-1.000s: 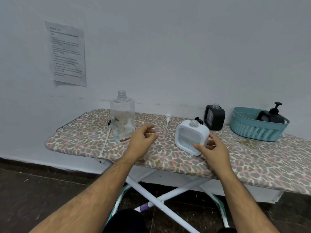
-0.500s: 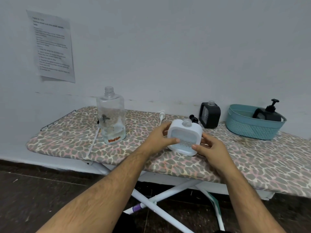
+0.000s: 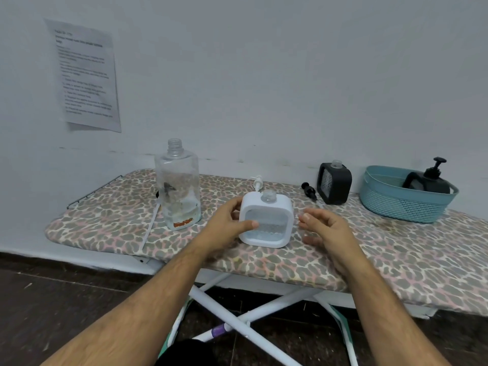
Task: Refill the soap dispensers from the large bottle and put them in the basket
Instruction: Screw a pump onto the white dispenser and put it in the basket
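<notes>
A white square soap dispenser (image 3: 266, 223) stands uncapped on the ironing board (image 3: 369, 260). My left hand (image 3: 227, 223) grips its left side, thumb across the front. My right hand (image 3: 324, 228) hovers just right of it with relaxed fingers, not touching. The large clear bottle (image 3: 179, 186), uncapped and nearly empty, stands to the left. A black dispenser (image 3: 334, 184) without its pump stands behind on the right. The teal basket (image 3: 396, 204) at the far right holds another black dispenser (image 3: 427, 180) with its pump on.
A white pump (image 3: 257, 182) lies behind the white dispenser, a black pump (image 3: 309, 190) beside the black one. A long white tube (image 3: 150, 225) lies by the large bottle. A paper sheet (image 3: 84, 75) hangs on the wall. The board's near edge runs below my wrists.
My left hand came over from near the large bottle and took the white dispenser's left side. My right hand has let go of the dispenser and drawn slightly right.
</notes>
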Available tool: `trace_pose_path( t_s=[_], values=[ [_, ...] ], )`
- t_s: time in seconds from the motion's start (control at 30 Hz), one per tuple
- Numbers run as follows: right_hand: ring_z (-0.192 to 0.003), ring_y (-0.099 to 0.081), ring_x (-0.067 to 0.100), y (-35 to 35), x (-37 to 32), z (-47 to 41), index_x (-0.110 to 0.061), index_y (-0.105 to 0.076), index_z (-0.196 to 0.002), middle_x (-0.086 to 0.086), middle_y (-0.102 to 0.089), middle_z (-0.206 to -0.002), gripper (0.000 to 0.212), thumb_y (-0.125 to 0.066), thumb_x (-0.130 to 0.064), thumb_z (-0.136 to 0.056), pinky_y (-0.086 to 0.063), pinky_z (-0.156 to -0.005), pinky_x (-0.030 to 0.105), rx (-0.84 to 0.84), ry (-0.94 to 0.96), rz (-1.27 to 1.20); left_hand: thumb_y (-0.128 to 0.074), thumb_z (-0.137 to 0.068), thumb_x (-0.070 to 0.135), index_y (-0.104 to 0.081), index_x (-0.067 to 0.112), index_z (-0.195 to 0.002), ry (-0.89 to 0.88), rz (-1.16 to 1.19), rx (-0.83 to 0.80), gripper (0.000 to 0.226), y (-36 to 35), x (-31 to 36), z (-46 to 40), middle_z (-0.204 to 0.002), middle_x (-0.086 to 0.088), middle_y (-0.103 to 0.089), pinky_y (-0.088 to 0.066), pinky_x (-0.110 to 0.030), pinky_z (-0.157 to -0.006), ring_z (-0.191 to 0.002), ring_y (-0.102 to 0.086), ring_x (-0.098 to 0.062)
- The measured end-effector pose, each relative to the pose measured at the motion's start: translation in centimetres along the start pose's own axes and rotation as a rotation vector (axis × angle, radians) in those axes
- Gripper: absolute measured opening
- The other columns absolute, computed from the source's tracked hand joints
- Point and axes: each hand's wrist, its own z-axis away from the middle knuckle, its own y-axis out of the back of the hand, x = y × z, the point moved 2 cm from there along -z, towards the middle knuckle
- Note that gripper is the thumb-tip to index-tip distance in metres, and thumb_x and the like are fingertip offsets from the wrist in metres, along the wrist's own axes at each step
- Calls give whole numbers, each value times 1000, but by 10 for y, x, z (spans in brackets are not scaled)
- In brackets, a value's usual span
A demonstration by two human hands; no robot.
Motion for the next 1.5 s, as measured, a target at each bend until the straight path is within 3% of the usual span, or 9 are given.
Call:
trace_pose_path(
  t_s=[0.17,0.4,0.67,0.8,0.97,1.07,1.2,1.33,1.5],
  values=[
    [-96,-70,17,-20,-16,-16,-20,-66,-109,1,-71,-105,18,-68,-26,-92,-60,-83,39,87,43,132,-78,-69,33,-55,30,-121,-9,-45,79,57,28,0,10,-116,4,-64,-58,-38,-87,-106,-64,-18],
    [-100,-66,16,-55,-23,-53,-19,-64,-115,2,-67,-113,23,-66,-29,-94,-60,-82,41,68,87,335,-82,-55,45,-53,21,-128,15,56,181,82,46,-9,15,-120,-3,-64,-57,-40,-91,-110,-63,-21],
    [-94,-67,17,-72,-17,-105,-15,-62,-123,3,-63,-115,33,-63,-33,-95,-57,-68,31,116,43,398,-85,-65,28,-55,26,-123,48,169,114,65,49,-15,11,-115,1,-70,-55,-45,-94,-107,-67,-19],
    [-94,-67,20,-84,-11,-131,-14,-63,-117,3,-65,-111,31,-64,-33,-92,-59,-79,39,148,27,415,-83,-73,20,-53,20,-127,73,181,93,62,51,-19,11,-113,1,-71,-56,-44,-93,-105,-68,-19],
    [-74,-64,19,-102,-7,-162,-10,-62,-117,8,-67,-108,33,-65,-31,-92,-47,-60,27,140,7,504,-76,-82,8,-53,22,-125,74,189,74,50,50,-21,12,-114,3,-70,-57,-35,-88,-103,-68,-14],
    [-68,-58,18,-108,-5,-180,-11,-58,-101,6,-61,-92,26,-64,-36,-92,-39,-53,25,119,-44,634,-76,-83,8,-54,23,-124,69,192,68,49,51,-22,10,-113,7,-71,-57,-32,-89,-105,-68,-12],
    [-49,-48,17,-115,-3,-195,-8,-50,-67,4,-50,-59,50,-59,-49,-94,-30,-46,27,119,-130,758,-76,-82,9,-54,24,-123,63,188,62,49,52,-23,9,-111,9,-71,-56,-28,-87,-104,-68,-9],
    [-59,-53,21,-125,3,-204,-6,-58,-81,6,-59,-72,58,-58,-63,-87,-33,-49,28,119,-174,860,-76,-82,8,-55,24,-122,67,180,61,48,53,-26,8,-110,9,-71,-56,-26,-86,-103,-68,-8],
    [-58,-51,21,-131,7,-206,-12,-53,-69,6,-59,-71,51,-60,-60,-85,-32,-49,25,191,-193,914,-77,-81,9,-55,25,-121,66,183,66,48,53,-28,6,-113,6,-70,-56,-29,-90,-103,-68,-9]
  ],
)
